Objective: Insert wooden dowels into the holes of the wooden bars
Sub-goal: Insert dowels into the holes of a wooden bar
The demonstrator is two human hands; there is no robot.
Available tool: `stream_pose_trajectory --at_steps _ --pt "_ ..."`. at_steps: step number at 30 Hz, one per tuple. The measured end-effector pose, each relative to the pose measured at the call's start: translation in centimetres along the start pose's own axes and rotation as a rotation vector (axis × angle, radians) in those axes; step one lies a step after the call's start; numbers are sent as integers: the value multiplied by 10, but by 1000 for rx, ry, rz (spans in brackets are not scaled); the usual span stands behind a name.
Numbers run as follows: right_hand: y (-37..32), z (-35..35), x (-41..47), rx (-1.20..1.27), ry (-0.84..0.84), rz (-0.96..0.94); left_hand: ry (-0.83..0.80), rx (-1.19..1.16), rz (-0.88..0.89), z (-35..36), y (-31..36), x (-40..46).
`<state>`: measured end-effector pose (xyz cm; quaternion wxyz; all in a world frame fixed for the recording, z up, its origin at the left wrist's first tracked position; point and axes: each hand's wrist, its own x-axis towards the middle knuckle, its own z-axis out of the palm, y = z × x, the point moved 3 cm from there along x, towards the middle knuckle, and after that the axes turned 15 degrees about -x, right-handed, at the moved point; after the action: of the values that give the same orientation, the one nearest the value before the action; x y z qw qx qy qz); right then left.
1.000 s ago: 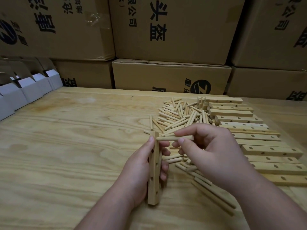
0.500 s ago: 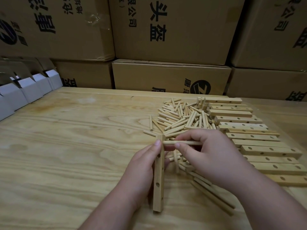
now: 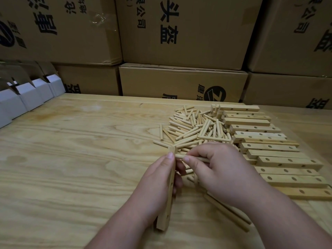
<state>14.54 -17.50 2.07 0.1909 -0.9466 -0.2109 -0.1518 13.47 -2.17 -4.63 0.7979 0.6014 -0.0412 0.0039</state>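
Dowel at the top hole of the held bar, insertion in hand.
Left hand [image 3: 154,184] grips the bar [image 3: 168,193], long axis running away from the viewer above the table [image 3: 71,159]; right hand [image 3: 215,169] pinches the dowel [image 3: 181,156] crosswise, tip pointing left at the bar. Next judged: push straight in.

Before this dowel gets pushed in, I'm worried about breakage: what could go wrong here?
1. The left hand holds the bar on end on the table; a sideways push may tip it.
2. The right hand pinches the dowel near its tip; if misaligned with the hole, it could jam or slip.
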Motion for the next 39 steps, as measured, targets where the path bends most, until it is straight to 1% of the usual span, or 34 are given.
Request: stream_pose_trajectory --at_steps 4,6,8,10,13,16,19,23,29,32,34,37,39 --pt "3 2 1 -12 -27 23 -26 -26 5 1 0 1" --pt "5 3 1 8 -35 48 -45 -84 -4 1 0 1" --pt "7 2 2 43 -14 72 -56 -180 -34 1 -1 1" --pt "10 -2 3 96 50 107 -54 -221 -51 1 -2 1" --pt "13 -5 2 128 104 142 -17 -198 -52 1 -3 2" --pt "12 -4 2 4 149 114 -9 -163 -61 0 -4 2" --pt "12 -1 2 -33 192 115 -25 -164 -75 1 -5 2" --pt "16 3 1 -37 203 128 -42 -149 -82 0 -5 2" --pt "21 5 2 46 146 177 -54 -149 -81 -1 -5 2" --pt "18 2 4 140 83 196 -33 -235 -71 -2 -2 2" --pt "19 -2 5 167 49 226 30 -352 -80 -4 0 4" --pt "22 -4 4 46 25 312 136 -606 -113 -8 1 7" --pt "22 2 2 -141 -43 359 185 -667 -111 -11 3 9"
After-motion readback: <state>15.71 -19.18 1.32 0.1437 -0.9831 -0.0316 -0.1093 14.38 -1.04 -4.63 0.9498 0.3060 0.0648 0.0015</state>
